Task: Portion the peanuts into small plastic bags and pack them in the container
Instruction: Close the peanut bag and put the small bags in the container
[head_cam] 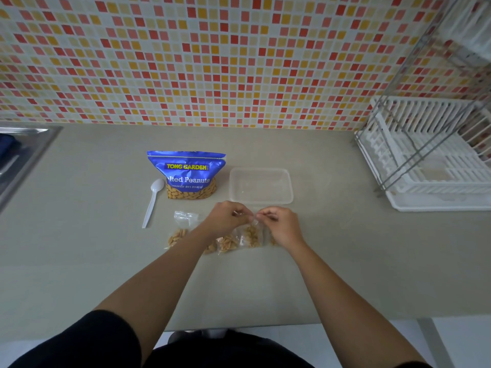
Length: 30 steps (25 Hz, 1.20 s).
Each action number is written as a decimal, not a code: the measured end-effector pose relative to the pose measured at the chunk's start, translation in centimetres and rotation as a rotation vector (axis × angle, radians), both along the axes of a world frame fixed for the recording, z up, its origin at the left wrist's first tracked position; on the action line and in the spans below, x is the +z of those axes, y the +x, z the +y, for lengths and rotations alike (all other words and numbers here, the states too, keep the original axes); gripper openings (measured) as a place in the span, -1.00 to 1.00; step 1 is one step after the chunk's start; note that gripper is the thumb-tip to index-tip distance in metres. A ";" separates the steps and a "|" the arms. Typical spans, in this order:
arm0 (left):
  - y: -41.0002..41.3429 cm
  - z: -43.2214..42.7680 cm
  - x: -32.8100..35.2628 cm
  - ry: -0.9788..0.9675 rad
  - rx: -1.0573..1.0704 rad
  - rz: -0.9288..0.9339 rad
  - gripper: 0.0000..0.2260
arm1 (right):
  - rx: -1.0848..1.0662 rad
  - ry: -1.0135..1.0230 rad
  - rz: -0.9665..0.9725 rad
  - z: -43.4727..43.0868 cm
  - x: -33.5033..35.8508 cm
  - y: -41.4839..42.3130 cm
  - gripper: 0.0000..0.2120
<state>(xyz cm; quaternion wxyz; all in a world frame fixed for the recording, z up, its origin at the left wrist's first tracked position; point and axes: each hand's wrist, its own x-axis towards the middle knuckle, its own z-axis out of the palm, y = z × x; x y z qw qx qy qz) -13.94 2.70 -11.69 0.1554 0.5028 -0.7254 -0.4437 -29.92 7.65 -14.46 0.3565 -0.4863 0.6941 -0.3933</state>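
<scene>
Left grip and right grip both pinch bag top, near container on table.

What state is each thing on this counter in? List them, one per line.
peanut bag: standing upright, peanuts inside.
container: empty.
spoon: lying unused on the counter.
small bag: filled, top pinched by left hand and right hand.
other small bags: filled, lying on the counter.

Dim, even light barely shadows my arms; right of the peanut bag the dish rack blurs.
</scene>
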 end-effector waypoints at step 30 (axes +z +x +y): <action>0.9 -0.2 -1.8 -0.171 0.180 -0.356 -0.73 | -0.319 0.242 0.174 0.9 -2.4 -2.0 -0.67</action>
